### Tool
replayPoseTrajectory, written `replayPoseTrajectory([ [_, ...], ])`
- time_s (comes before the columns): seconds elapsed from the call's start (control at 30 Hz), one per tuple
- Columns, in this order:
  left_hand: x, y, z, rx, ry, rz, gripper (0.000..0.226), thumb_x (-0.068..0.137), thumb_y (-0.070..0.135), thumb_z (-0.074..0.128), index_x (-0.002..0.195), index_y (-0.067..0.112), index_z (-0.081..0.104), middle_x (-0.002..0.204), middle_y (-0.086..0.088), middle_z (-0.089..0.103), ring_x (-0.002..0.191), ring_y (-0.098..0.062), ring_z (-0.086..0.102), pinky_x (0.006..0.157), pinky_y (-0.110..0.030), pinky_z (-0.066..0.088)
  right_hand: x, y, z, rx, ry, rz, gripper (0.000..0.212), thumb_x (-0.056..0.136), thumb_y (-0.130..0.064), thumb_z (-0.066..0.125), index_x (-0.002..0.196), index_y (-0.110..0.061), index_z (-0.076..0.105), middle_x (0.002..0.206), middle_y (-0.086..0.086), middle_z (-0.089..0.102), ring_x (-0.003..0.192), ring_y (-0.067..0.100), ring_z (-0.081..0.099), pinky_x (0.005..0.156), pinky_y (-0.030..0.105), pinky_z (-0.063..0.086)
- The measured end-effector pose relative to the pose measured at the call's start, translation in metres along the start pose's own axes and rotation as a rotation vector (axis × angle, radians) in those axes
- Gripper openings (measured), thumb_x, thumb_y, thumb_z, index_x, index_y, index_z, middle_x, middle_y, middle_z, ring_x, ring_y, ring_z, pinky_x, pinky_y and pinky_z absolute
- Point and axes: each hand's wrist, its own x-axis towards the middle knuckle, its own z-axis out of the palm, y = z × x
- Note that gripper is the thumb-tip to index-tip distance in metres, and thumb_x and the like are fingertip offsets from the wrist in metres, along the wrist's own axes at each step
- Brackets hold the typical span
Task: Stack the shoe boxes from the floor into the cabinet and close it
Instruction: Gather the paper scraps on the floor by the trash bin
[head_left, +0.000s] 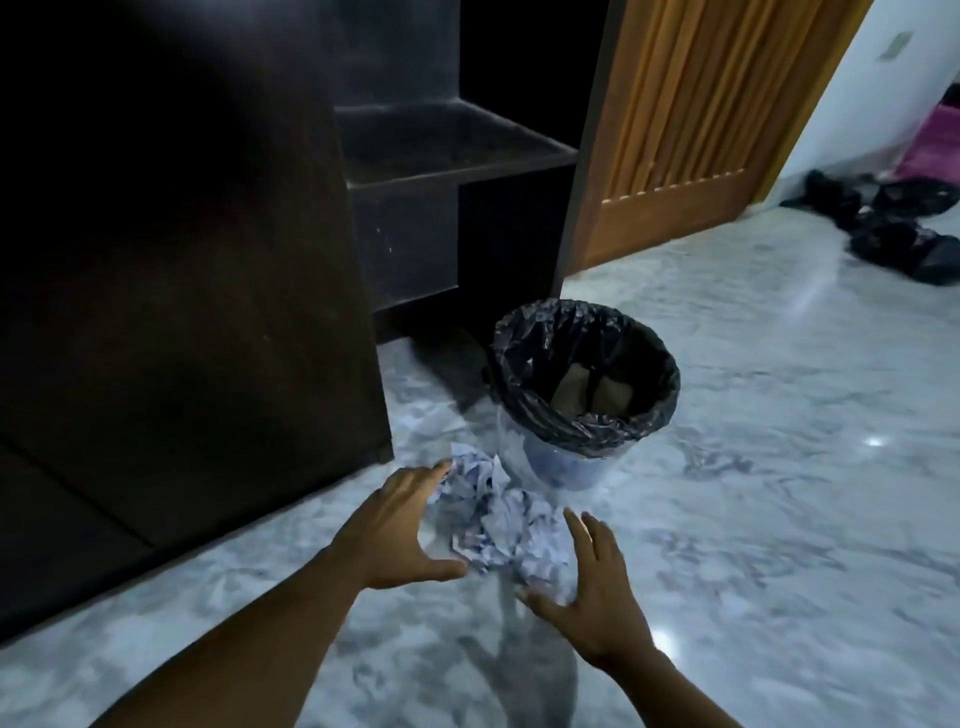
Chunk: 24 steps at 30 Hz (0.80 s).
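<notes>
As bin (551, 460) stands by cabinet (457, 174), it holds brown pieces (571, 387).

Bare left hand (402, 525) and bare right hand (592, 597), flanking the crumpled paper (498, 525), run back into uncovered forearms (249, 639).

One view only: head cam, wide-angle, pitched forward and down at the floor (779, 519). Left hand (400, 525) and right hand (597, 597) sit close, low centre. Cabinet (182, 260) fills the left, bin (519, 338) mid-frame, door (675, 130) top right.
</notes>
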Motion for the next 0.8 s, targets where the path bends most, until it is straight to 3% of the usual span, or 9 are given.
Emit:
replayPoseTrajectory([
  [0.2, 0.057, -0.039, 0.032, 0.119, -0.115, 0.051, 0.143, 0.043, 0.096, 0.061, 0.149, 0.043, -0.02, 0.16, 0.016, -0.018, 0.149, -0.014, -0.02, 0.124, -0.039, 0.002, 0.031, 0.028, 0.028, -0.067, -0.04, -0.011, 0.117, 0.063, -0.094, 0.05, 0.153, -0.044, -0.005, 0.162, -0.014, -0.007, 0.151, 0.016, -0.013, 0.122, 0.049, 0.0],
  [0.3, 0.091, -0.055, 0.038, 0.225, -0.154, 0.165, 0.146, 0.04, 0.097, 0.061, 0.148, 0.043, -0.023, 0.157, 0.013, -0.03, 0.144, -0.015, -0.032, 0.123, -0.044, -0.004, 0.047, 0.04, 0.039, -0.113, -0.024, -0.065, 0.113, 0.063, -0.095, 0.048, 0.149, -0.05, -0.011, 0.164, -0.008, -0.001, 0.152, 0.022, -0.01, 0.122, 0.054, 0.003],
  [0.4, 0.125, -0.065, 0.046, 0.343, -0.153, 0.34, 0.149, 0.038, 0.101, 0.054, 0.154, 0.034, -0.011, 0.162, 0.003, -0.021, 0.148, -0.027, -0.026, 0.121, -0.055, -0.003, 0.062, 0.044, 0.051, -0.141, -0.041, -0.12, 0.113, 0.063, -0.096, 0.047, 0.15, -0.051, -0.01, 0.165, 0.0, 0.001, 0.152, 0.026, -0.009, 0.12, 0.059, 0.008],
  [0.53, 0.153, -0.074, 0.066, 0.331, -0.162, 0.456, 0.149, 0.038, 0.099, 0.058, 0.157, 0.029, 0.0, 0.164, -0.006, -0.014, 0.149, -0.036, -0.018, 0.116, -0.067, 0.0, 0.077, 0.045, 0.06, -0.178, -0.052, -0.153, 0.116, 0.062, -0.096, 0.046, 0.154, -0.044, -0.002, 0.165, 0.0, -0.001, 0.152, 0.028, -0.012, 0.121, 0.059, 0.002],
  [0.67, 0.167, -0.071, 0.081, 0.335, -0.198, 0.502, 0.151, 0.036, 0.096, 0.062, 0.151, 0.04, -0.017, 0.161, -0.004, -0.025, 0.147, -0.029, -0.026, 0.116, -0.059, -0.015, 0.084, 0.048, 0.066, -0.214, -0.056, -0.151, 0.118, 0.06, -0.097, 0.047, 0.155, -0.043, 0.001, 0.165, 0.002, 0.003, 0.152, 0.03, -0.005, 0.121, 0.057, 0.007],
  [0.8, 0.169, -0.073, 0.092, 0.286, -0.217, 0.51, 0.144, 0.035, 0.099, 0.055, 0.149, 0.048, -0.016, 0.162, 0.001, -0.018, 0.149, -0.022, -0.021, 0.12, -0.057, -0.004, 0.087, 0.047, 0.074, -0.191, -0.076, -0.131, 0.12, 0.058, -0.097, 0.049, 0.153, -0.046, -0.004, 0.164, 0.005, 0.006, 0.15, 0.034, 0.004, 0.119, 0.055, 0.018],
])
